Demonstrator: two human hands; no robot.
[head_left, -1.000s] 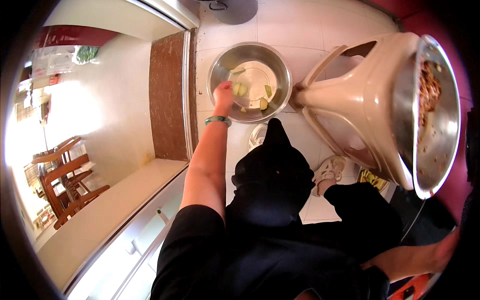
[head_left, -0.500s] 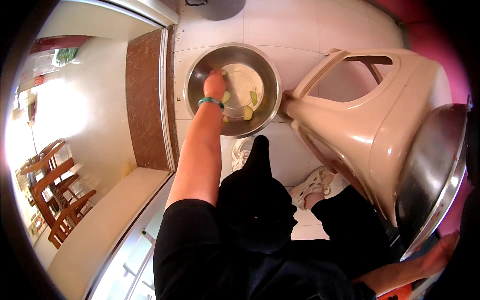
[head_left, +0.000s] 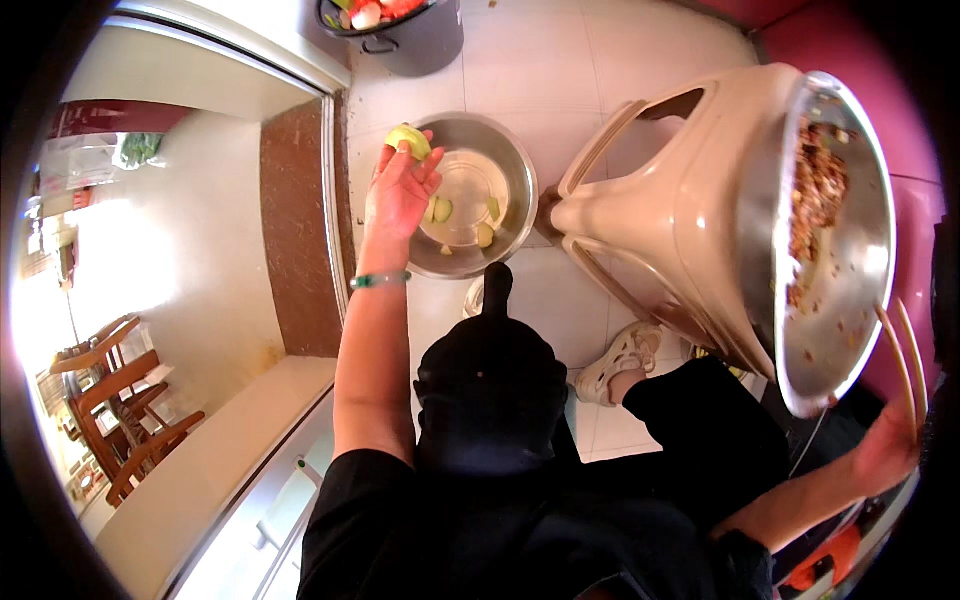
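My left hand [head_left: 402, 190], palm up, holds a pale green vegetable piece [head_left: 408, 141] in its fingers, raised over the left rim of a wide steel basin [head_left: 515, 165] on the floor. Several smaller vegetable pieces [head_left: 486, 235] lie at the bottom of that basin. On the right, a second steel bowl [head_left: 870, 230] with brown minced filling [head_left: 818, 190] rests on a beige plastic stool [head_left: 690, 200]. Close to the bowl's near edge, my right hand [head_left: 888, 448] grips a pair of chopsticks [head_left: 908, 365]. Its fingers are partly lost in the dark rim of the picture.
A dark bin [head_left: 415, 40] with colourful scraps stands beyond the basin. At left, a brown threshold [head_left: 293, 220] and a sliding-door rail border the tiled floor [head_left: 540, 60]. Wooden chairs [head_left: 125, 400] stand past the doorway, and pink cabinet fronts [head_left: 910, 130] line the right.
My left hand has risen out of the basin with the vegetable piece, turning palm up. The view has shifted, bringing the filling, the chopsticks and the bin's contents into sight.
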